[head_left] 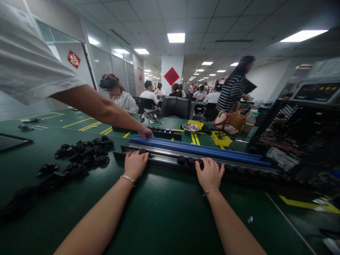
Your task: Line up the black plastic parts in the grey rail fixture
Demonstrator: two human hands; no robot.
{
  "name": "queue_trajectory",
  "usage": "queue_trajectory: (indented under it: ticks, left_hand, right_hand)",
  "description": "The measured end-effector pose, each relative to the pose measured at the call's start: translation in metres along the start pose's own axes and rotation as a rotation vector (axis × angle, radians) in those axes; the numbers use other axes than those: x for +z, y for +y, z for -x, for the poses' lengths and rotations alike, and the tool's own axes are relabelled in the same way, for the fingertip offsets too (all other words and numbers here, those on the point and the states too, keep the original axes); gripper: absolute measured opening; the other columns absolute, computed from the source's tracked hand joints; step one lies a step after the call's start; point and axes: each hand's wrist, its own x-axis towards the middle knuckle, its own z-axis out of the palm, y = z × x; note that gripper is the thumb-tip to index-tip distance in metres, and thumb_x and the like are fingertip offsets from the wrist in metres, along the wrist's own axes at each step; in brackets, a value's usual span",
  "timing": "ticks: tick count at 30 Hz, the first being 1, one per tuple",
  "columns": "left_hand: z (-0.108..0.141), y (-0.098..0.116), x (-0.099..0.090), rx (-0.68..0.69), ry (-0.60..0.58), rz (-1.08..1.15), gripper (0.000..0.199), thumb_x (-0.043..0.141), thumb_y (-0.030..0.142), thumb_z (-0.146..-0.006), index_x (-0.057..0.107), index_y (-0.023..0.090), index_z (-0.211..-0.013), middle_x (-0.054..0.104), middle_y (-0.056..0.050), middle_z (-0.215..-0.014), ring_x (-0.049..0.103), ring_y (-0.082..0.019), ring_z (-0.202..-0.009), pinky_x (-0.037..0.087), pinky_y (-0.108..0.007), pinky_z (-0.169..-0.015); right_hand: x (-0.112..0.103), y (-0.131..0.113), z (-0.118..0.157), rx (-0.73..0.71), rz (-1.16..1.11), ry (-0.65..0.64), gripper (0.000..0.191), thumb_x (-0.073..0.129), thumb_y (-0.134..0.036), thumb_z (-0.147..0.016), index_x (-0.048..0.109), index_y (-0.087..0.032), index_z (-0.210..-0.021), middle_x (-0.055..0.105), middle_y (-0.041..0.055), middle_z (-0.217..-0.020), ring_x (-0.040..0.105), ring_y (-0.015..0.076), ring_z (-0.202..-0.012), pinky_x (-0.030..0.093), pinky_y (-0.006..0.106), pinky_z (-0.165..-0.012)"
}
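Note:
A long black rail with a shiny metal channel (162, 158) lies across the green table in front of me. My left hand (136, 164) is closed over a small black rounded part (142, 151) near the rail's left end. Farther right, my right hand (209, 173) curls its fingers over another black rounded part (201, 163) on the rail. Between my hands, black parts (181, 160) sit in the channel, and several more run on past my right hand. Behind this rail lies a long blue rail (202, 147), with another person's hand (146, 133) at its left end.
A pile of black parts (85, 154) lies on the left of the green table (164, 216). Beyond the rails stand a metal bowl (191, 127) and a yellow tray (221, 140). A dark open-framed rack (292, 131) stands at the right.

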Motion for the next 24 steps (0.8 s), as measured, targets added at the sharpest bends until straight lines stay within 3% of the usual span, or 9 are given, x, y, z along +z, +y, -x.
queue_trajectory:
  ticks: [8,24]
  left_hand:
    - [0.0,-0.004,-0.006,0.0,0.001,0.019,0.04,0.034,0.037,-0.089,0.073,0.028,-0.089,0.069,-0.008,-0.097,0.059,-0.024,-0.098,0.03,-0.04,-0.091]
    - [-0.004,-0.023,0.003,-0.082,0.029,-0.011,0.04,0.034,0.037,-0.087,0.073,0.027,-0.089,0.069,-0.008,-0.101,0.055,-0.026,-0.105,0.03,-0.042,-0.092]
  right_hand:
    - [-0.001,-0.001,-0.001,-0.001,-0.003,-0.002,0.035,0.042,-0.044,-0.084,0.063,-0.02,-0.098,0.061,0.0083,-0.108,0.049,0.0244,-0.104,0.013,0.051,-0.104]
    - [-0.005,-0.002,-0.001,0.009,-0.011,-0.028,0.036,0.041,-0.044,-0.084,0.062,-0.019,-0.1,0.061,0.0095,-0.11,0.048,0.0256,-0.107,0.013,0.052,-0.104]
